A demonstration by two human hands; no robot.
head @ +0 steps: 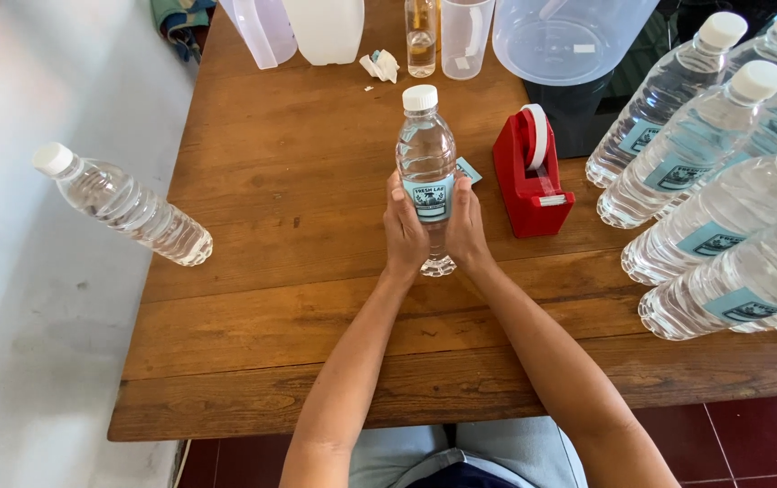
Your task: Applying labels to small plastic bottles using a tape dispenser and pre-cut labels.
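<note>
A clear plastic water bottle (425, 149) with a white cap stands upright on the wooden table (298, 298), a small light-blue label on its front. My left hand (404, 230) clasps its lower left side and my right hand (467, 226) its lower right side, thumbs pressed at the label's edges. A red tape dispenser (527, 176) with a white roll sits just right of my right hand. A small blue label (470, 170) lies on the table behind the bottle.
Several labelled water bottles (714, 181) stand grouped at the right edge. One unlabelled bottle (122, 203) stands at the left edge. At the back are translucent jugs (325, 27), a small glass bottle (421, 41), a measuring cup (465, 36) and a clear tub (569, 36).
</note>
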